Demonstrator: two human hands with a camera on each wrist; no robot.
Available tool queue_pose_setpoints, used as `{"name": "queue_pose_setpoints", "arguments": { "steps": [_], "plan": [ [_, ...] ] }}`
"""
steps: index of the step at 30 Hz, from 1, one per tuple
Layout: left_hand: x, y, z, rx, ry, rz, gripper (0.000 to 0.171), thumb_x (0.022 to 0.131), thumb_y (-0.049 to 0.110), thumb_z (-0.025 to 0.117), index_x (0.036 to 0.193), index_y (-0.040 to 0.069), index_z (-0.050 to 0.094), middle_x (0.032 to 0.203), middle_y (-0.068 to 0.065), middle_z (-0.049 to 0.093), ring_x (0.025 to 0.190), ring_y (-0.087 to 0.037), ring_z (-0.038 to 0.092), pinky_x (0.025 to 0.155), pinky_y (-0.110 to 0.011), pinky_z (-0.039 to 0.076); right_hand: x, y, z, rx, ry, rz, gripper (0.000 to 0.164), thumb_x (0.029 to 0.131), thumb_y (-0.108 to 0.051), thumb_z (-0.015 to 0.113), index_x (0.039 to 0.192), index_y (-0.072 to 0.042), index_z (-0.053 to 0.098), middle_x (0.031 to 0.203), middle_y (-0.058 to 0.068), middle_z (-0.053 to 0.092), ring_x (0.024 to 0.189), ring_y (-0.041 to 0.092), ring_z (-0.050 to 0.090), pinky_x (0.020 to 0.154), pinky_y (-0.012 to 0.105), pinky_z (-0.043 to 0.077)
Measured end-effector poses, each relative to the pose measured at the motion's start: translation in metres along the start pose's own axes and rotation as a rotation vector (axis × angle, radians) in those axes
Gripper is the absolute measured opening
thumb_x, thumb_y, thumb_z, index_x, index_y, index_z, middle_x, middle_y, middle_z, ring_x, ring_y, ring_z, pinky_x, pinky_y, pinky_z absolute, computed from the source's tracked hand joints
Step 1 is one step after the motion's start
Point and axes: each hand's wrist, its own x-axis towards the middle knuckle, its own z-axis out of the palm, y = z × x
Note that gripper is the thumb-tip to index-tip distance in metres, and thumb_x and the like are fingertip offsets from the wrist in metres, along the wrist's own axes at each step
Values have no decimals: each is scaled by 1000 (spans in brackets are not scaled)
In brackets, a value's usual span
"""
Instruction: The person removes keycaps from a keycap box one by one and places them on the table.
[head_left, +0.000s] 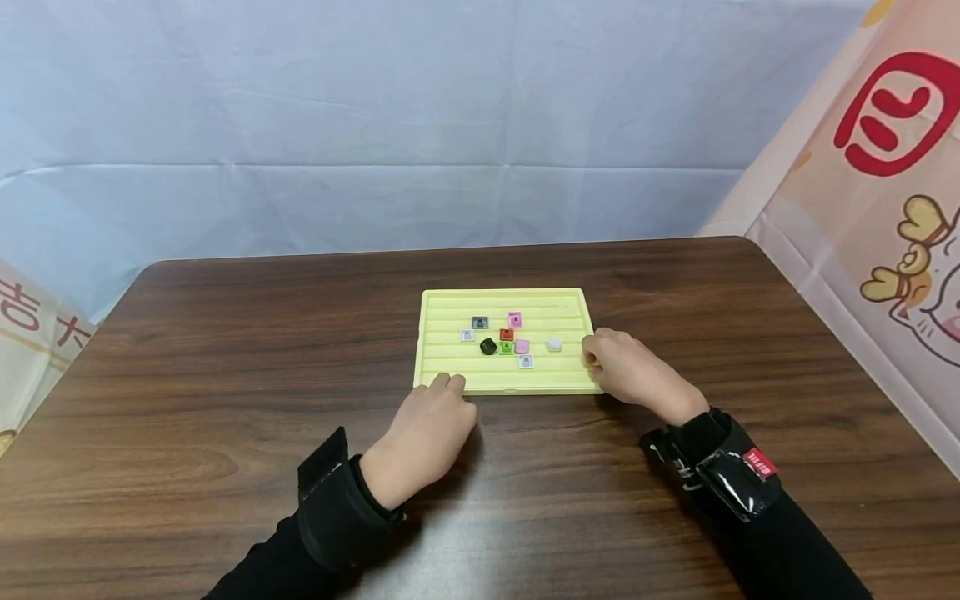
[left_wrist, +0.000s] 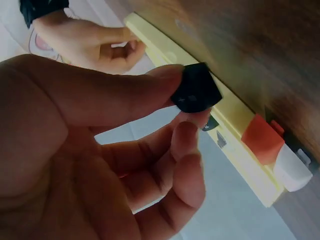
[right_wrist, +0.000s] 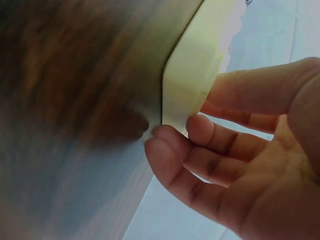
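Note:
At the front left corner of a pale yellow tray (head_left: 502,293), my left hand (head_left: 427,429) pinches a black keycap (left_wrist: 197,90) between thumb and fingers; the hand hides this keycap in the head view. My right hand (head_left: 637,371) grips the tray's right edge near its front corner, thumb and curled fingers at the rim. On the tray lie several more keycaps, among them another black one (head_left: 488,346), a red one (head_left: 507,334), a green one (head_left: 507,348) and a white one (head_left: 554,344). Some are upside down, their stems showing.
The left wrist view shows an orange keycap (left_wrist: 262,139) and a white keycap (left_wrist: 292,169) side by side at the tray's edge. A dark wooden table (head_left: 262,333) bears the tray. Pale blue cloth (head_left: 360,125) hangs behind it, printed cloth (head_left: 862,275) at the right.

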Motion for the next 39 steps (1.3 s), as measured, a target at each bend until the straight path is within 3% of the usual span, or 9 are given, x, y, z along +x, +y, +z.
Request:
{"name": "queue_pose_setpoints", "arguments": {
  "steps": [5,13,20,27,35,39],
  "plan": [
    [-2,4,5,66,15,20,22,75,1,69,58,11,61,65,-5,45,59,-16,43,48,-26,39,1,1,0,-3,-2,1,11,85,10,53,83,-1,53,75,6,43,66,18,36,58,32,31],
    [0,4,6,72,11,12,19,73,1,70,63,10,58,65,-4,46,60,-16,45,46,-26,37,0,0,0,0,-9,7,8,86,8,53,84,1,54,76,6,44,66,18,37,59,32,33],
    [2,-2,1,-36,-52,-24,12,78,0,68,86,9,65,73,-5,50,68,-18,49,52,-27,40,1,0,1,-4,-11,19,7,85,8,55,85,0,54,76,7,45,65,18,39,58,31,34],
    [1,-10,-1,-123,6,-50,12,76,2,71,76,7,59,68,-4,47,64,-20,49,52,-28,40,3,0,0,-14,-27,37,7,85,7,56,86,1,54,76,7,45,65,19,38,57,30,33],
    [4,-8,2,-143,-37,-45,10,78,10,72,83,7,63,71,-4,51,69,-20,52,57,-28,44,3,0,0,-14,-26,36,7,85,7,56,86,0,54,76,7,45,65,18,38,57,31,33],
    [4,-9,6,-162,-25,-52,9,79,7,71,82,7,63,70,-4,51,68,-20,52,56,-29,44,3,0,0,-14,-28,36,6,85,6,56,86,1,54,76,7,45,65,19,38,57,30,33]
  ]
}}
